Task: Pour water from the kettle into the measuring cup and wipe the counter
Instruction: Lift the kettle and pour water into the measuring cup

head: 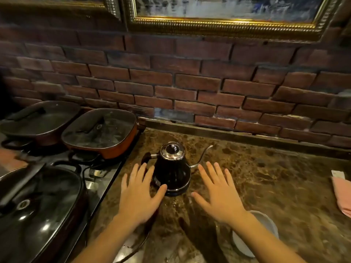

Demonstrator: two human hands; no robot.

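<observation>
A black gooseneck kettle [171,168] with a chrome lid stands on its round base on the brown marble counter [266,177]. Its thin spout points to the right and its handle to the left. My left hand [140,194] is spread flat just left of the kettle, the thumb near the base. My right hand [218,192] is spread flat to the right, below the spout, apart from the kettle. Under my right forearm shows a white-rimmed vessel [264,224], partly hidden. A pink cloth [342,196] lies at the right edge of the counter.
Three lidded pans sit on the stove at the left: one at the back left [39,120], an orange one [100,131] and a black one [36,205] in front. A brick wall [190,86] backs the counter, with gold picture frames above.
</observation>
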